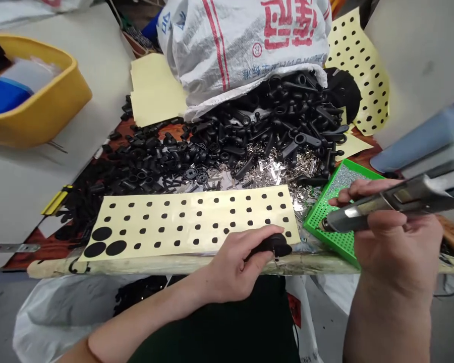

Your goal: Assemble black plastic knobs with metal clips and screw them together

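Note:
My left hand (236, 262) is closed around a black plastic part (274, 245), held above the right front corner of a pale yellow sheet (189, 217) of black adhesive dots. A small metal piece pokes out below the part. My right hand (403, 247) grips a silver power screwdriver (378, 206), its body slanting up to the right. The driver's tip is over a green perforated tray (350, 242) with small screws (346, 181) heaped at its far end. Whether the tip carries a screw is too small to tell.
Behind the sheet lie piles of black plastic parts (212, 146) and small metal clips (272, 169). A white woven sack (245, 45) stands at the back. To the left are a yellow bin (53, 111) and a yellow cutter (56, 200). A rolled edge (155, 267) borders the table's front.

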### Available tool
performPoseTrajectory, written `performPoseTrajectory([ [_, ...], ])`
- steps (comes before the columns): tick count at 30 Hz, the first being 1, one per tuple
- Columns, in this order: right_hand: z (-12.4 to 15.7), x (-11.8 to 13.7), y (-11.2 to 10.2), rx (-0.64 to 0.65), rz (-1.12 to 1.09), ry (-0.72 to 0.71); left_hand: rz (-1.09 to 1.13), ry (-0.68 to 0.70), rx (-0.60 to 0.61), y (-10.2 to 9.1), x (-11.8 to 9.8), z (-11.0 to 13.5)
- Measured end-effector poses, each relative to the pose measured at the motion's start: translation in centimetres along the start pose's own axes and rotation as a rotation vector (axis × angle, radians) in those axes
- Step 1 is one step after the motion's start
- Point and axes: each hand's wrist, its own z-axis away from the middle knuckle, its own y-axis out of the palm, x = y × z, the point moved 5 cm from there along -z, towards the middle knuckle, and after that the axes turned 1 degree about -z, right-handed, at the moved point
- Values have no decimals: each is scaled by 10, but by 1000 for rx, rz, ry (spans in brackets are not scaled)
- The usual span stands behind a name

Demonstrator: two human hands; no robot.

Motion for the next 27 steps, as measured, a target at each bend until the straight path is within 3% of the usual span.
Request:
performPoseTrajectory([
  [7,9,8,-30,-130,258,23,329,-505,43,16,23,-7],
  [11,5,12,-40,-178,223,-55,479,-688,13,27,36,-9],
  [15,-2,8,-48,-278,180,-103,512,-712,1,33,44,-13],
  [27,-6,-4,-69,-367,159,-79,504,-729,28,42,47,-26],
])
